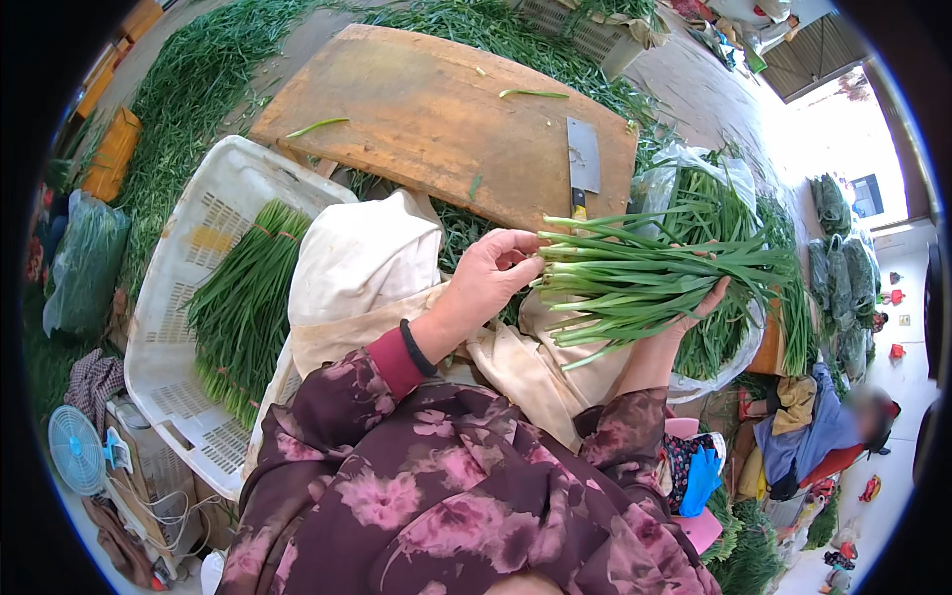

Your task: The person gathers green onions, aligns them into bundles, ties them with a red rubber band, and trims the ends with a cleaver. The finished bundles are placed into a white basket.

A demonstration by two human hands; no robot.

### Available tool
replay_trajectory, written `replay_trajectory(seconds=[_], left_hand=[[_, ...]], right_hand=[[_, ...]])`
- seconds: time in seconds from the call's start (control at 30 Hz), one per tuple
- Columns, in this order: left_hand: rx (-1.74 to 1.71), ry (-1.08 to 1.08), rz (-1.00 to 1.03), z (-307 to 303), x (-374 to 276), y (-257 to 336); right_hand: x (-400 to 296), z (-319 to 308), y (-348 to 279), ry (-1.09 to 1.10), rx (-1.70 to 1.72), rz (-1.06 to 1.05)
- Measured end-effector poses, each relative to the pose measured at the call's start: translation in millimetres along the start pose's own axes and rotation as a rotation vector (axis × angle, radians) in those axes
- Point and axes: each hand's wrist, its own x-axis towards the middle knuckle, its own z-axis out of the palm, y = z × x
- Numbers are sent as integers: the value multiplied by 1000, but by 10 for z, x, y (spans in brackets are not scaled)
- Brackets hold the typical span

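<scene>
A loose bunch of garlic chives (pixel 632 279) lies across my right hand (pixel 703 301), whose fingers wrap around it from below near the leafy end. My left hand (pixel 494 271) is at the pale stem ends, with thumb and forefinger pinched close at the tips; whether they grip a stem is hard to tell. Beyond my hands, a cleaver (pixel 584 160) rests on a wooden board (pixel 446 111) with a few stray leaves. Banded bundles of chives (pixel 245 305) lie in a white plastic crate (pixel 152 297) on the left.
A plastic bag of chives (pixel 699 201) stands at the right, beside a wooden stool partly hidden by leaves. Loose greens (pixel 186 97) cover the floor beyond the board. A blue fan (pixel 76 450) stands at lower left. A seated person (pixel 811 431) is at the far right.
</scene>
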Motion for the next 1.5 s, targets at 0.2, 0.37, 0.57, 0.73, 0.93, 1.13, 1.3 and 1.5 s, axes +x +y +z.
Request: replay_trajectory(seconds=[0.2, 0.37, 0.57, 0.73, 0.93, 1.13, 1.3, 1.5], left_hand=[[14, -220, -29, -13, -1, 88], [-20, -182, -33, 35, -55, 104], [215, -37, 59, 56, -58, 12], [-53, 161, 161, 166, -90, -185], [-322, 307, -59, -113, 7, -219], [-110, 220, -112, -429, 30, -119], [221, -79, 212, -99, 39, 185], [391, -77, 313, -66, 39, 204]], right_hand=[[-7, 84, 48, -82, 82, 84], [-7, 136, 123, -137, -29, 39], [-32, 181, 116, -195, -41, 41], [-62, 213, 186, -132, -9, 41], [-62, 70, -22, -168, 153, 83], [-114, 272, 30, -183, 310, 85], [-122, 259, 81, -205, 66, 28], [-148, 242, 159, -195, 162, 94]])
